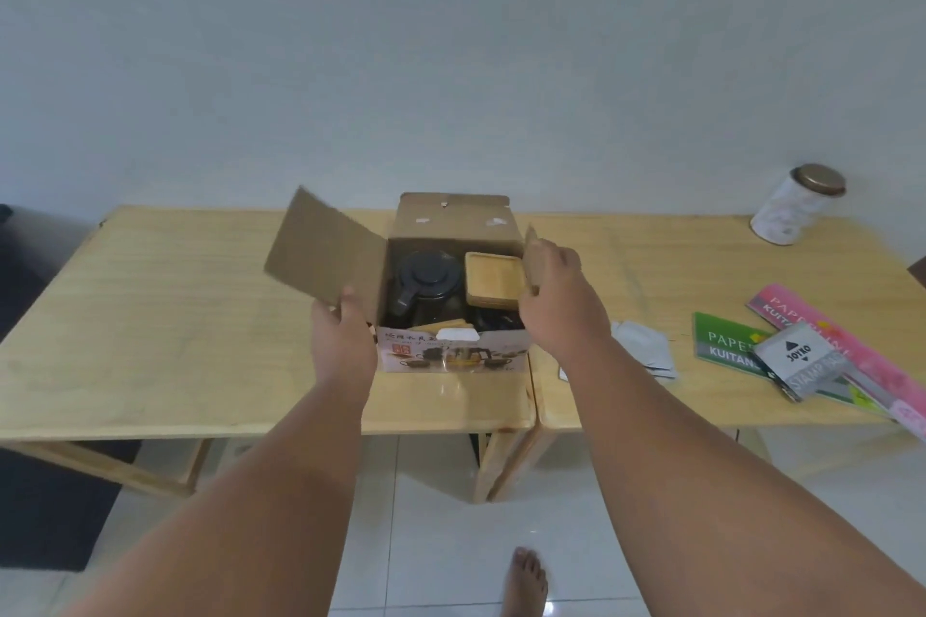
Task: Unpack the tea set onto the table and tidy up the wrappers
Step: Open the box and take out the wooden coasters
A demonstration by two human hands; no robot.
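A cardboard tea set box (453,353) stands open at the middle of the wooden table (165,316). Inside it I see a dark teapot with a black lid (428,283) on the left and a square wooden tray (493,278) on the right, with more pieces below them that I cannot make out. My left hand (343,331) grips the near corner of the box's wide left flap (325,256). My right hand (556,296) holds the narrow right flap (532,261) folded outward.
A second wooden table (676,261) adjoins on the right. It holds a glass jar with a metal lid (796,203), grey pouches (646,348), green and pink receipt books (724,341) and a stamp pad box (801,358). A bare foot (523,581) stands on white floor tiles.
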